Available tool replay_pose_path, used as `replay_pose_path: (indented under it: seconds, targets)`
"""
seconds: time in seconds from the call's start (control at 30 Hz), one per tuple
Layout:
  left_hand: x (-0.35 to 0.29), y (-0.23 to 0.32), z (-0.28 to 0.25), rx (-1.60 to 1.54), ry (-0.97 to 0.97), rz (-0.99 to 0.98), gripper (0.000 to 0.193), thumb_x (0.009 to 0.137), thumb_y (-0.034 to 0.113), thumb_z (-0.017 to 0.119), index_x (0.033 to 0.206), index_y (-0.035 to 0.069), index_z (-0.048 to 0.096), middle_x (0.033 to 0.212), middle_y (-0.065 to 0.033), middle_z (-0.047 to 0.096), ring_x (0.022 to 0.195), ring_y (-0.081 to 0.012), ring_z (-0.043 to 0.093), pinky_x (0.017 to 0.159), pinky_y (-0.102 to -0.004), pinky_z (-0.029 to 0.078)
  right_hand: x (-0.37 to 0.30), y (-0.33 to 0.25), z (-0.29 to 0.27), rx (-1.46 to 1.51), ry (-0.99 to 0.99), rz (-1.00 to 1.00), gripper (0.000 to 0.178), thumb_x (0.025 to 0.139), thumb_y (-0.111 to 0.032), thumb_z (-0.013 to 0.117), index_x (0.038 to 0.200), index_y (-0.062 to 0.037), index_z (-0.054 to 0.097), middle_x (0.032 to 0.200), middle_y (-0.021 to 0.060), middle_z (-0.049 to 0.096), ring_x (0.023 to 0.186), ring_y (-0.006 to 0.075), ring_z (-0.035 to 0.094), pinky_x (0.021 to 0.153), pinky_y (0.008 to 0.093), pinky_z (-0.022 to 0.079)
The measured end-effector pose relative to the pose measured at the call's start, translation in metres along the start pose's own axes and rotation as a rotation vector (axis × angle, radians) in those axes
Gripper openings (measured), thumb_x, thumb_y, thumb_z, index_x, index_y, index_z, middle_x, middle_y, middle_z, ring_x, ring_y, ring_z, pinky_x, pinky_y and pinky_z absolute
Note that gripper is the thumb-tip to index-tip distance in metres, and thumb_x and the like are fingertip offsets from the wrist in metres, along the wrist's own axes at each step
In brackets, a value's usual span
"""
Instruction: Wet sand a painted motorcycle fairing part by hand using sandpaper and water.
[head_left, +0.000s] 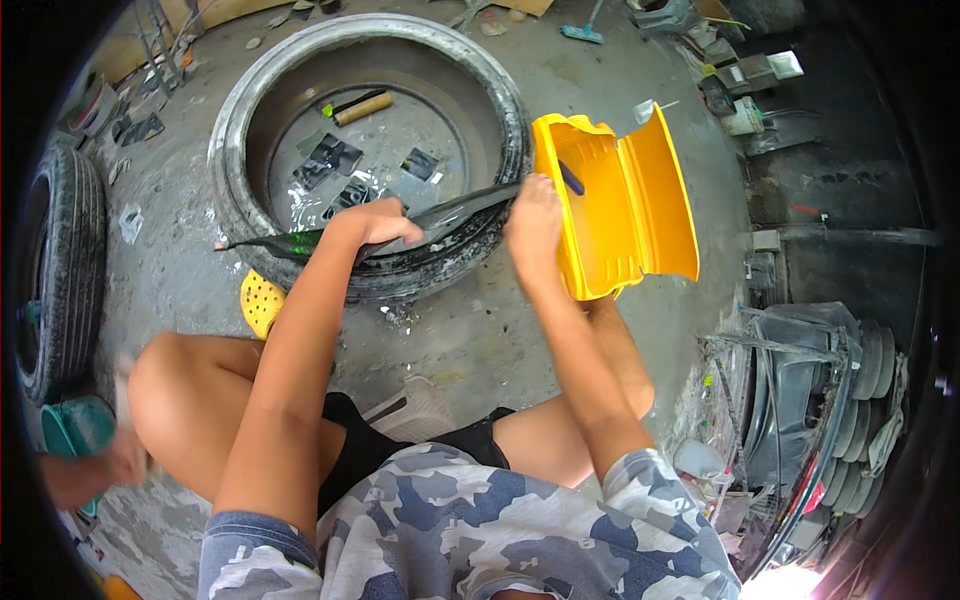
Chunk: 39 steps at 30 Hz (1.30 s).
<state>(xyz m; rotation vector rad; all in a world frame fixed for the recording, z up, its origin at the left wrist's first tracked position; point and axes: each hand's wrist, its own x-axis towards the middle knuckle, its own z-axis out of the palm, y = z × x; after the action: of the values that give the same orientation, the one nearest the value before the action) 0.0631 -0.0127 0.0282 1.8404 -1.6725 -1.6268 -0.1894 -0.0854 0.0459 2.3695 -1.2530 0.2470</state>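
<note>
A long dark, shiny strip, with a greenish patch toward its left end, stretches across the near rim of a tyre lying on its side. My right hand is closed round the strip's right end, next to a yellow open case. Farther left along it, my left hand also grips the strip, its fingers partly hidden. What the strip is made of I cannot make out. Within the tyre's ring lie a wooden-handled tool and several dark square pieces. A dark purple handle shows in the case.
Another tyre stands at the left, above a teal container. Another person's blurred hand shows there. A yellow clog is by the near tyre. Metal parts and stacked discs crowd the right side. A blue brush lies far back.
</note>
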Motion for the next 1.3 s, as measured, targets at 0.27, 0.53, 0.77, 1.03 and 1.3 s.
replay_pose_path:
  seconds: [0.27,0.53,0.77,1.03,1.3]
  targets:
    - [-0.006,0.009,0.0,0.05,0.024,-0.017,0.063,0.059,0.034,0.065,0.106,-0.008,0.066,0.103,-0.0284,0.066,0.098,-0.0351,0.065,0.087,-0.0368,0.049,-0.008,-0.007,-0.006,0.175,0.128,-0.081,0.04,0.078,0.001,0.052,0.117,0.0067,0.055,0.12,0.0249,0.058,0.119,0.0366,0.053,0.101,0.0455,0.039]
    - [-0.01,-0.001,0.005,0.093,0.087,-0.039,0.068,0.062,0.037,0.067,0.114,-0.006,0.063,0.111,-0.0273,0.064,0.103,-0.0363,0.063,0.092,-0.0373,0.048,-0.026,-0.067,-0.026,0.262,0.057,-0.266,0.039,0.082,-0.008,0.051,0.118,0.0077,0.055,0.119,0.0219,0.06,0.114,0.0331,0.056,0.1,0.0413,0.041]
    - [-0.017,-0.002,0.021,0.324,0.268,-0.013,0.072,0.064,0.045,0.068,0.117,-0.003,0.062,0.113,-0.0252,0.064,0.106,-0.0372,0.062,0.093,-0.0439,0.047,-0.05,-0.096,-0.034,0.355,-0.024,-0.247,0.044,0.081,-0.015,0.052,0.118,0.0098,0.058,0.121,0.0233,0.06,0.124,0.0363,0.05,0.106,0.0462,0.035]
    - [-0.012,-0.005,0.043,0.479,0.49,0.092,0.104,0.063,0.072,0.068,0.128,-0.006,0.05,0.135,-0.022,0.05,0.128,-0.0343,0.046,0.101,-0.0571,0.034,-0.034,-0.045,-0.006,0.196,-0.001,-0.062,0.039,0.082,-0.011,0.054,0.119,0.0033,0.057,0.126,0.0185,0.057,0.129,0.0331,0.044,0.101,0.054,0.034]
    - [-0.009,-0.007,0.051,0.517,0.64,0.102,0.121,0.059,0.089,0.053,0.132,-0.008,0.048,0.136,-0.0243,0.048,0.127,-0.0351,0.045,0.104,-0.0571,0.032,-0.035,-0.042,-0.003,0.405,-0.001,0.069,0.039,0.087,-0.009,0.049,0.124,-0.0019,0.057,0.131,0.0126,0.056,0.131,0.0257,0.045,0.104,0.0573,0.028]
